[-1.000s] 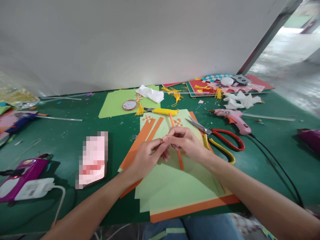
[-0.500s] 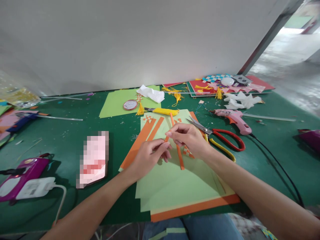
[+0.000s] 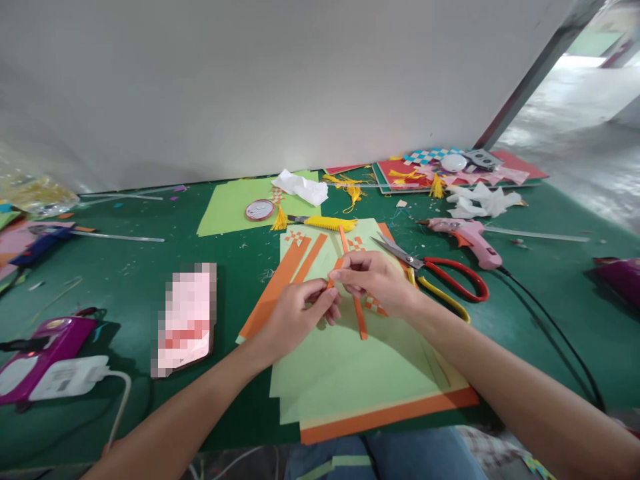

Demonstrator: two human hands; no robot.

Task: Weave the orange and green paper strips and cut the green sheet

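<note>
The left hand (image 3: pixel 295 313) and the right hand (image 3: pixel 374 280) meet over a stack of light green paper sheets (image 3: pixel 350 373), fingertips pinched together on a short orange paper strip (image 3: pixel 336 272). Each hand is closed on it in a thumb-and-forefinger grip; only a small piece shows between the fingers, its long axis slanting up and to the right, away from the person. Just below the right hand a longer orange strip (image 3: pixel 359 317) lies flat on the green paper, running nearly straight toward and away from the person, its near end pointing at the body. A small woven orange-and-green square (image 3: pixel 375 305) lies beside it, partly under the right hand. Wide orange strips (image 3: pixel 280 283) lie diagonally to the left of the hands. Beyond the fingers a yellow-handled utility knife (image 3: pixel 325 223) lies crosswise. To the right, red-and-yellow scissors (image 3: pixel 440 277) rest closed, blades pointing left and away, with a pink glue gun (image 3: pixel 467 237) behind them. On the left of the green table (image 3: pixel 125 280) lie a blurred-out pink object (image 3: pixel 187 320) and a purple glue gun (image 3: pixel 45 353).
</note>
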